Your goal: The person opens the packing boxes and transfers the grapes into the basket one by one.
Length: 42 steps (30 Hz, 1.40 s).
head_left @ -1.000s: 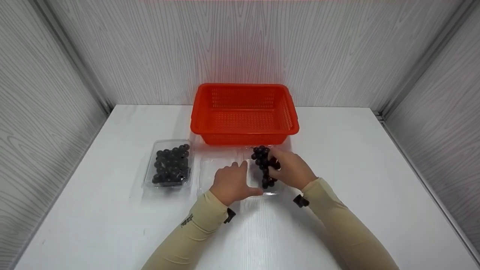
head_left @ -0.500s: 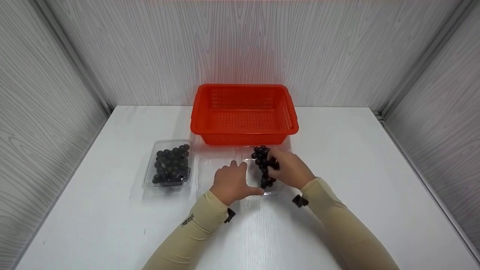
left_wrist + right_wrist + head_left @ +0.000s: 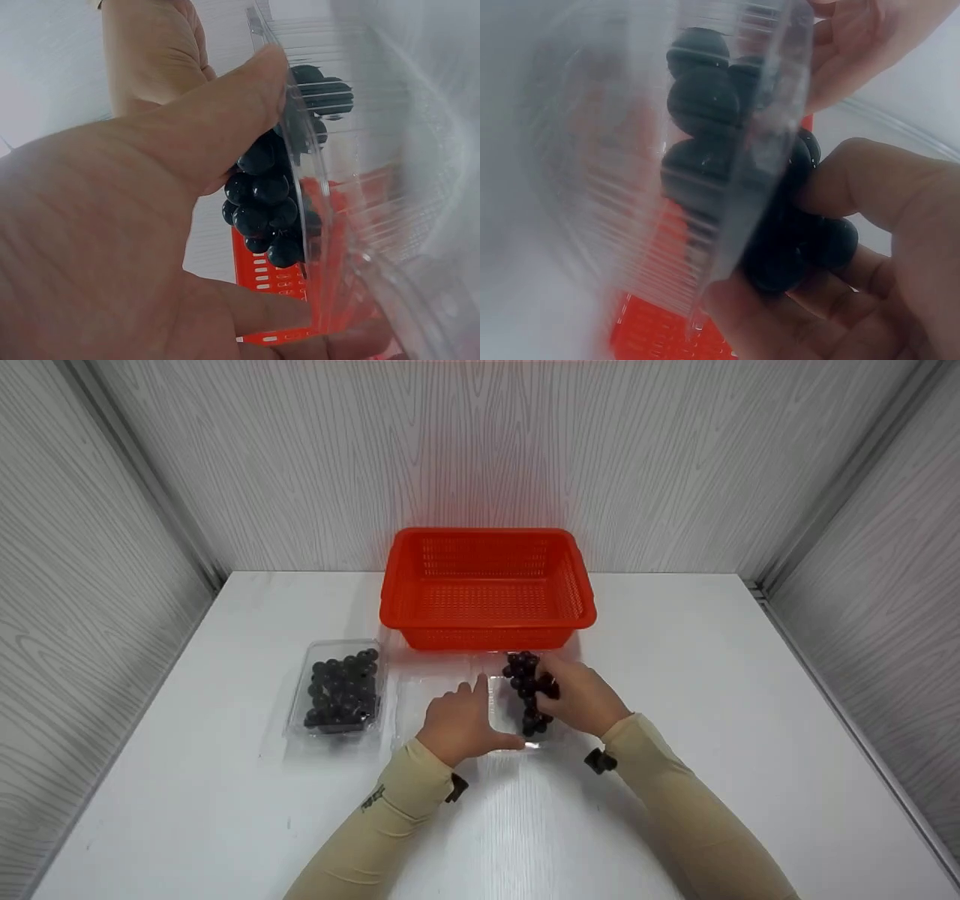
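A bunch of dark grapes (image 3: pixel 521 682) is in an opened clear plastic clamshell box (image 3: pixel 499 712). My right hand (image 3: pixel 585 697) grips the bunch at its right side, with thumb and fingers around the grapes (image 3: pixel 780 232) in the right wrist view. My left hand (image 3: pixel 457 724) lies over the middle of the box, its thumb and fingers stretched apart. In the left wrist view its thumb (image 3: pixel 251 82) touches the clear rim beside the grapes (image 3: pixel 262 195). To the left stands another clear box (image 3: pixel 296 716) with dark grapes inside.
Just behind the opened box stands an orange-red plastic basket (image 3: pixel 487 628) with slotted walls. All of it rests on a white table (image 3: pixel 675 630), enclosed by wood-grain panels (image 3: pixel 480 450) at the back and both sides.
My left hand has shifted slightly left, its index finger now pointing farther forward. My right hand and the grape bunch stay nearly in place.
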Each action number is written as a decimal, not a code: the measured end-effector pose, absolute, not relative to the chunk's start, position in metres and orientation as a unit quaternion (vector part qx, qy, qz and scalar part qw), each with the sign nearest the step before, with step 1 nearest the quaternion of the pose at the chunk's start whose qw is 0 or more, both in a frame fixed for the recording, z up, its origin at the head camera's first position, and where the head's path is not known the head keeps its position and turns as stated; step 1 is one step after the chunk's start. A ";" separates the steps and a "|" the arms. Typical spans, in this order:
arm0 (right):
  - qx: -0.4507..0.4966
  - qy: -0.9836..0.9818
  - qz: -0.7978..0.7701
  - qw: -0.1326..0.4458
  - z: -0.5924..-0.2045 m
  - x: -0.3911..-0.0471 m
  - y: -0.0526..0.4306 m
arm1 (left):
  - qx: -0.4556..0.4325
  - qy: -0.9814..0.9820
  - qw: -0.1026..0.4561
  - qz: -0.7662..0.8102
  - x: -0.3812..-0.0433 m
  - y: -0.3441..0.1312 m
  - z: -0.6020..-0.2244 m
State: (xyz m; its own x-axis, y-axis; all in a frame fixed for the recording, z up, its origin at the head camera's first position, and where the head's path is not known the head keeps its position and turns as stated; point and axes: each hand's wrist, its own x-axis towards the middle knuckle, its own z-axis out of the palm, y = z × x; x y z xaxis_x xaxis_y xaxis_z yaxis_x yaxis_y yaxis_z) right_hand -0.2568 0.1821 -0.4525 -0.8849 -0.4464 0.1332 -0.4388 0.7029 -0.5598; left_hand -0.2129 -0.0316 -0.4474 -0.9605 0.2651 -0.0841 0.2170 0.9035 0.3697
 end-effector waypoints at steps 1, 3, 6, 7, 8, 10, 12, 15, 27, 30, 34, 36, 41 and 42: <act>-0.241 0.922 -0.302 0.006 -0.453 -0.257 0.182 | 0.122 0.973 0.069 0.182 -0.213 -0.032 -0.447; -0.242 0.922 -0.302 0.006 -0.453 -0.258 0.182 | 0.121 0.973 0.074 0.184 -0.214 -0.033 -0.448; -0.239 0.923 -0.303 0.010 -0.453 -0.258 0.182 | 0.123 0.972 0.079 0.185 -0.215 -0.034 -0.448; -0.237 0.923 -0.303 0.010 -0.453 -0.258 0.182 | 0.124 0.972 0.081 0.185 -0.215 -0.034 -0.448; -0.235 0.923 -0.303 0.010 -0.453 -0.257 0.182 | 0.125 0.972 0.082 0.183 -0.215 -0.035 -0.448; -0.233 0.923 -0.305 0.012 -0.453 -0.257 0.182 | 0.125 0.971 0.088 0.181 -0.215 -0.036 -0.447; -0.232 0.922 -0.310 0.016 -0.453 -0.257 0.182 | 0.125 0.971 0.095 0.180 -0.215 -0.037 -0.445; -0.232 0.918 -0.320 0.023 -0.453 -0.258 0.182 | 0.122 0.971 0.101 0.181 -0.215 -0.037 -0.443; -0.236 0.921 -0.310 0.009 -0.456 -0.260 0.186 | 0.107 0.977 0.054 0.177 -0.216 -0.025 -0.452; -0.240 0.920 -0.309 0.003 -0.456 -0.260 0.187 | 0.108 0.976 0.059 0.180 -0.216 -0.025 -0.453; -0.239 0.920 -0.311 0.008 -0.456 -0.260 0.188 | 0.111 0.975 0.066 0.180 -0.217 -0.025 -0.453; -0.237 0.919 -0.314 0.012 -0.456 -0.260 0.189 | 0.111 0.975 0.069 0.179 -0.218 -0.025 -0.453; -0.223 0.920 -0.322 0.020 -0.457 -0.260 0.191 | 0.104 0.974 0.079 0.186 -0.219 -0.023 -0.453; -0.220 0.920 -0.323 0.021 -0.457 -0.260 0.191 | 0.103 0.974 0.079 0.188 -0.219 -0.023 -0.453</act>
State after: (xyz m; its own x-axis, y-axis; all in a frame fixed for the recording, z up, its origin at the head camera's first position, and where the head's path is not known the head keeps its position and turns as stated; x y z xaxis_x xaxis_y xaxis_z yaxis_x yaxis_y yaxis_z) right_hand -0.2602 0.1913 -0.4569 -0.9020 -0.4191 0.1033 -0.3916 0.6938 -0.6044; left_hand -0.2190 -0.0227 -0.4529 -0.9663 0.2297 -0.1160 0.1700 0.9083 0.3823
